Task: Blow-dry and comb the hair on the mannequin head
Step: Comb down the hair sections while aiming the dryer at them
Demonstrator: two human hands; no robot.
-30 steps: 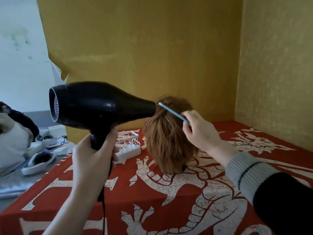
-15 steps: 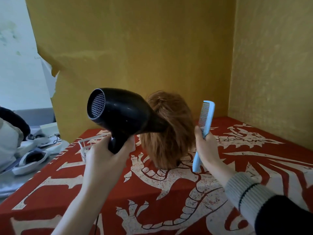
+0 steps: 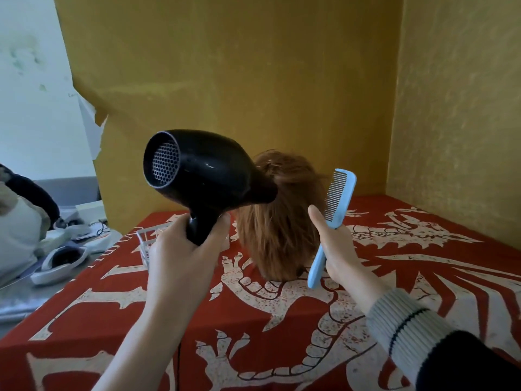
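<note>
The mannequin head [image 3: 284, 221] with reddish-brown hair stands on the red patterned tablecloth [image 3: 282, 320], its face hidden from me. My left hand [image 3: 183, 255] grips the handle of a black hair dryer [image 3: 203, 176], whose nozzle points right into the upper left side of the hair. My right hand [image 3: 335, 246] holds a light blue comb [image 3: 332, 221] upright just right of the head, teeth facing the hair and apart from it.
A white wire basket [image 3: 149, 238] sits on the cloth behind my left hand. Yellow walls close off the back and the right. Off the table's left edge lie white shoes [image 3: 59, 261], cables and a seated person's sleeve [image 3: 25, 190].
The comb left the top of the hair and now stands upright beside the head. The dryer swung from side-on to pointing more away from me, closer to the hair.
</note>
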